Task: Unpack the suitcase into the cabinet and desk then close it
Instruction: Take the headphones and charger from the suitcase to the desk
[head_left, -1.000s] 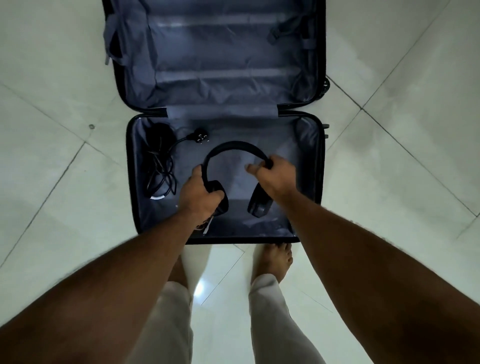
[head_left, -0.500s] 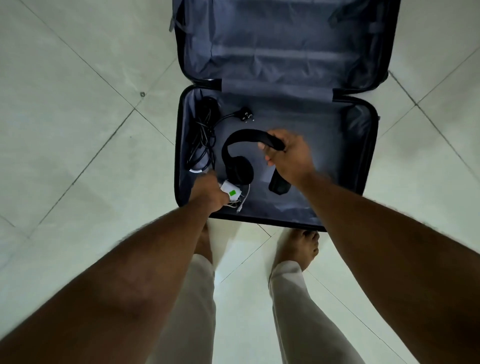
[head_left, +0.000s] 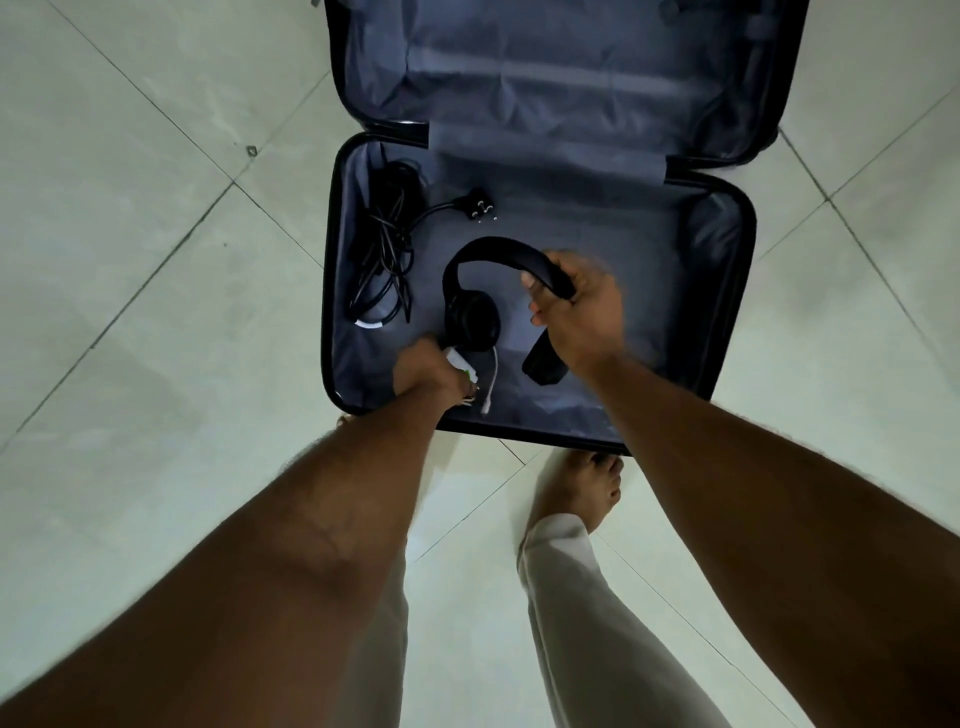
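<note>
A black suitcase (head_left: 727, 291) lies open on the floor, its grey lining showing in both halves. My right hand (head_left: 582, 312) grips the band of black headphones (head_left: 472, 312) above the near half. My left hand (head_left: 426, 369) holds a small white charger with a green mark (head_left: 462, 364), its white cable (head_left: 491, 384) dangling beside it. A bundle of black cable (head_left: 387, 249) with a plug (head_left: 480, 210) lies in the near half's left side.
Pale floor tiles (head_left: 156, 312) surround the suitcase on all sides. My bare foot (head_left: 576, 488) and light trouser legs stand right at the case's near edge. The far half of the case (head_left: 545, 62) holds nothing visible.
My left hand let go of the headphones' ear cup and took hold of the white charger. The right hand keeps the headphone band. The view shifted, so the case sits further right.
</note>
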